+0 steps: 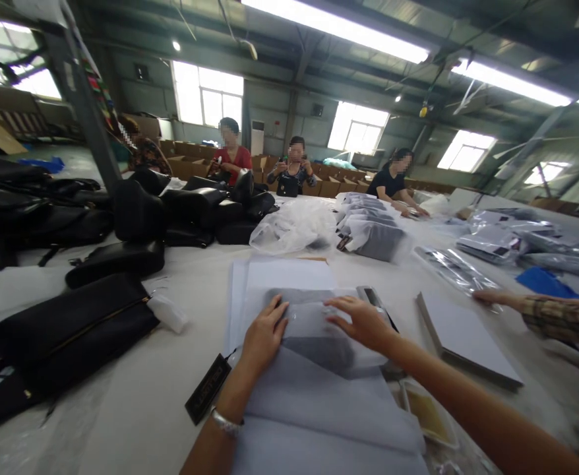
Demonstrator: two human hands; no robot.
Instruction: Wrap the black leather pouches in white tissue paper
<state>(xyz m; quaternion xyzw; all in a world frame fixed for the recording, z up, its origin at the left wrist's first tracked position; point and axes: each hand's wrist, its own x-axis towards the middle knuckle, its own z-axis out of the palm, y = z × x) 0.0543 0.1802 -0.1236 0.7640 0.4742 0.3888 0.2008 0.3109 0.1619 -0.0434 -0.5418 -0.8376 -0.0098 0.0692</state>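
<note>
In front of me a dark bag (314, 353) lies under thin white tissue paper (334, 415), its dark shape showing through. My left hand (266, 330) rests on the bag's left side over the tissue, fingers stretched out. On the right side, my right hand (361, 322) touches the paper with its fingers apart. A black hang tag (209, 389) sticks out at the left, beside my left wrist. More white sheets (240, 290) lie beneath and beyond the bag. What is under the palms is hidden.
Black bags (72, 336) pile up on the left. Wrapped bags (373, 234) stand in a row ahead, beside crumpled plastic (294, 224). At right are a stack of white boards (467, 336), a shallow tray (428, 412) and a co-worker's hand (492, 298) on clear plastic packaging. Several people work across the table.
</note>
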